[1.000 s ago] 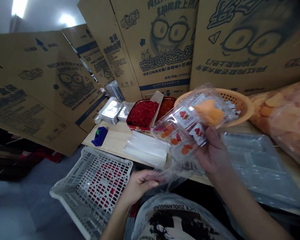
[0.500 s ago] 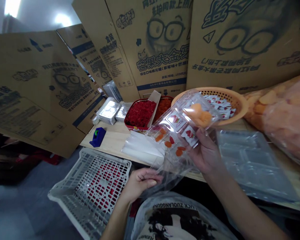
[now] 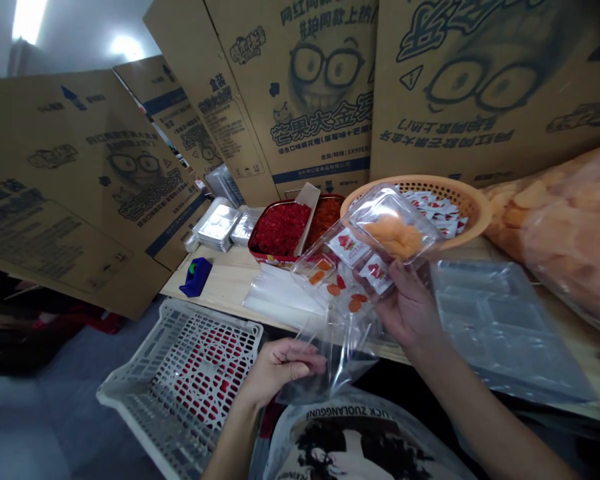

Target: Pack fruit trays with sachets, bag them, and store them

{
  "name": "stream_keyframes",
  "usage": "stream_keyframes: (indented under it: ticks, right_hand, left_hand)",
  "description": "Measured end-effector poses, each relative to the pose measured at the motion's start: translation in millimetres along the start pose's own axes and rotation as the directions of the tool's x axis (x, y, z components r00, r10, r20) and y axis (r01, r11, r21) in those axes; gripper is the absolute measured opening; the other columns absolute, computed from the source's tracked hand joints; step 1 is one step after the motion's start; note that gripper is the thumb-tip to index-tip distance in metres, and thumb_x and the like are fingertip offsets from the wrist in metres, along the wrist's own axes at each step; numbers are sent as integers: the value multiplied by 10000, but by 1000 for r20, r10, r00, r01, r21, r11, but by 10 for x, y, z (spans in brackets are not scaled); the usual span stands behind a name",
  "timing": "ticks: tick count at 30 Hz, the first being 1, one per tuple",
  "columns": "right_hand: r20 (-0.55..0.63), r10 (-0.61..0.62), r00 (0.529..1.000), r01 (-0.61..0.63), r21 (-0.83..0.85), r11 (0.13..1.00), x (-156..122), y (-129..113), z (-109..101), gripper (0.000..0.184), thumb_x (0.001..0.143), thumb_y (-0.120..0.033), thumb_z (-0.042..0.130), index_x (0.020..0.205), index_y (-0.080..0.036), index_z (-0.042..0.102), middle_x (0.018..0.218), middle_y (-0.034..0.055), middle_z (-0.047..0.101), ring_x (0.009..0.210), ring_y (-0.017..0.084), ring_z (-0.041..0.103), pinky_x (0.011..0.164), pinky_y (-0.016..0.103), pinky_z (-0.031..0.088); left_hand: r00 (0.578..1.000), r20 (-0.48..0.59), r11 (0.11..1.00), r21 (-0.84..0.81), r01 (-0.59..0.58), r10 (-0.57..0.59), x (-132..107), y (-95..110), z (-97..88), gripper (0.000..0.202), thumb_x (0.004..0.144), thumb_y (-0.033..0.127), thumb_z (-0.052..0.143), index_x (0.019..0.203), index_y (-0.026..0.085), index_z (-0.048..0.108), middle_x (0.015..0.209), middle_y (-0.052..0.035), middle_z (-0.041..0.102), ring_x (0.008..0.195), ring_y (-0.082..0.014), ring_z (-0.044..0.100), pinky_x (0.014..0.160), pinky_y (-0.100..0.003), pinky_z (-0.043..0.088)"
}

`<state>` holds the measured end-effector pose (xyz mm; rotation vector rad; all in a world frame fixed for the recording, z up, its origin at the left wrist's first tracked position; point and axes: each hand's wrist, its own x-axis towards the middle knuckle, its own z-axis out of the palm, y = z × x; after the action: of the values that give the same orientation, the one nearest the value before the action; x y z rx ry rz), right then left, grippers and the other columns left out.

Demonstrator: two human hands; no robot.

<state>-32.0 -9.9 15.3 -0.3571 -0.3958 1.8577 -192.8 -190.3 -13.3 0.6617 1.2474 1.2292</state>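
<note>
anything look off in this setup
Yes: the flattened cardboard carton at the upper right stands upside down. Its cartoon face with glasses and its printed text are inverted, while the matching carton beside it stands upright.

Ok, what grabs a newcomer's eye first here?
Centre: the clear plastic tray of orange and red sweets in the right hand. Behind it, cardboard cartons printed with a bespectacled cartoon face line the back of the table. A red tin of red pieces sits left of centre.

Right hand (image 3: 407, 310) holds a clear food tray (image 3: 393, 227) against a clear bag (image 3: 343, 360); left hand (image 3: 283, 367) pinches the bag's edge.
</note>
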Motion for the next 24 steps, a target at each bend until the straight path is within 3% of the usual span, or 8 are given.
stream_keyframes:
  ticks: [14, 24]
  right_hand:
    - [-13, 15, 1000, -15, 14, 1000, 4, 21, -21, 271, 609, -190, 816, 788, -266, 626, 873, -87, 697, 847, 149, 662, 771, 345, 588]
    - [23, 25, 999, -25, -8, 1000, -14, 100, -95, 220, 659, -241, 794, 811, -275, 638, 885, -87, 687, 888, 145, 648, 839, 358, 567]
  left_hand:
    - [998, 61, 993, 121, -8, 1, -37, 37, 25, 288, 612, 257, 795, 856, 127, 713, 885, -117, 726, 839, -233, 688, 785, -330, 513]
    - [996, 82, 999, -35, -20, 23, -2, -43, -22, 333, 621, 275, 796, 915, 151, 701, 850, -91, 732, 773, -217, 695, 736, -315, 531]
